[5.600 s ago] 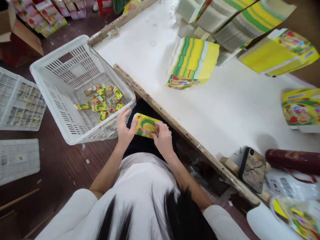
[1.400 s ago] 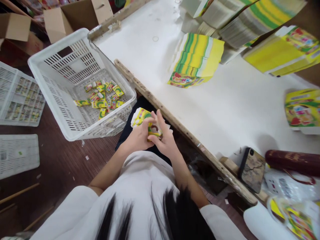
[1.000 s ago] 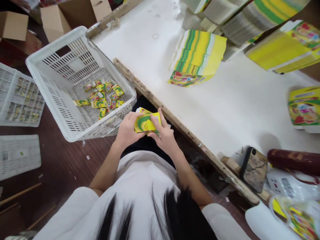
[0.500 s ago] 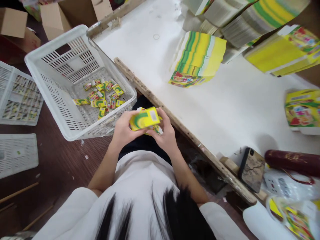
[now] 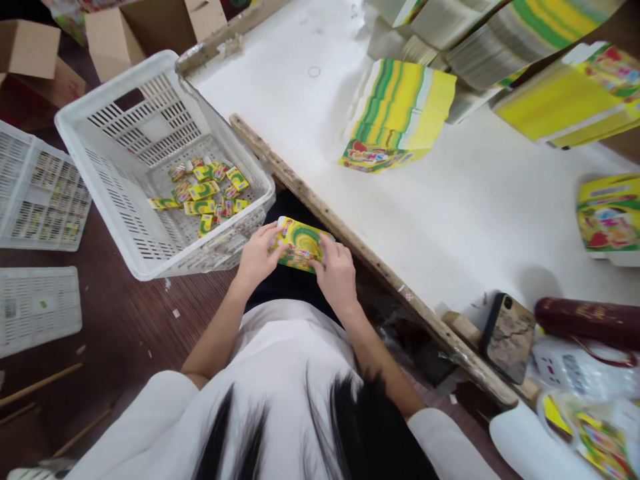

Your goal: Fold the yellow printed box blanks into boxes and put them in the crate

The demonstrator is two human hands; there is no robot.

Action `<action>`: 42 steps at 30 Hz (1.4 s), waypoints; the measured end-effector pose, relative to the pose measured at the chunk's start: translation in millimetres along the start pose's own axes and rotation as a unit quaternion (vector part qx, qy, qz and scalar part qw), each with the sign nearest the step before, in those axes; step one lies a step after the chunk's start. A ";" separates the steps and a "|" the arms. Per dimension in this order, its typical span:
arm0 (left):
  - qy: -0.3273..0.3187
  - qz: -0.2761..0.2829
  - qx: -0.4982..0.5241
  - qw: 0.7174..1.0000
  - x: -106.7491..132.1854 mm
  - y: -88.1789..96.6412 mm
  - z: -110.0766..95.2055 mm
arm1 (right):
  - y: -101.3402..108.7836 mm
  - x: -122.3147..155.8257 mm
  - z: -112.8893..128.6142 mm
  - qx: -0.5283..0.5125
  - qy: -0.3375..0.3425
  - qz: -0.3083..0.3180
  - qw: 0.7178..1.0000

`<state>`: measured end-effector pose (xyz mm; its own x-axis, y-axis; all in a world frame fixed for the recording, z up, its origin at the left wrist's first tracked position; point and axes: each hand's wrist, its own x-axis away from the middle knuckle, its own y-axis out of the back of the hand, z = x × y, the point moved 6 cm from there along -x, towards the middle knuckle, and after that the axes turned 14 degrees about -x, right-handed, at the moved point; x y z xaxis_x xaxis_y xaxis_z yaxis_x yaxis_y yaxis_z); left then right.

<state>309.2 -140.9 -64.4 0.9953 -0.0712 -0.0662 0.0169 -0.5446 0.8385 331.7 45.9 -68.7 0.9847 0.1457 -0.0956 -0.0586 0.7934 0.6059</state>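
Observation:
Over my lap I hold a small yellow and green printed carton between both hands. My left hand grips its left end with fingers curled on it. My right hand pinches its right end. Its printed face points up. Just left of my hands stands a white slotted plastic basket holding several small folded yellow and green cartons. A fanned stack of flat carton blanks lies on the white table ahead of me.
More stacks of flat blanks and yellow printed boxes crowd the table's far side. A phone and a dark red case lie at the near right. White crates and cardboard boxes sit on the floor at left.
The carton was being folded and turned in my hands; now it lies flatter with its printed face up. Both hands have kept hold of it over my lap.

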 end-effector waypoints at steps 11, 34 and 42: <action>-0.003 -0.009 -0.008 1.000 -2.8 12.4 1.4 | 2.8 0.3 -11.2 -0.093 -0.033 -0.042 0.994; 0.011 -0.105 0.370 0.923 9.6 17.6 -32.8 | 2.5 -4.1 20.6 -0.451 -0.046 -0.020 0.891; 0.157 -0.154 0.487 0.845 4.1 17.5 -39.0 | -15.1 10.6 68.0 -0.400 0.023 0.088 0.912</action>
<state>317.4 -118.1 -29.0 0.9370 0.3410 0.0754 0.3449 -0.9375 -0.0465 354.3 -4.7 -25.1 0.9418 0.3218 -0.0970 -0.3336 0.9300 -0.1541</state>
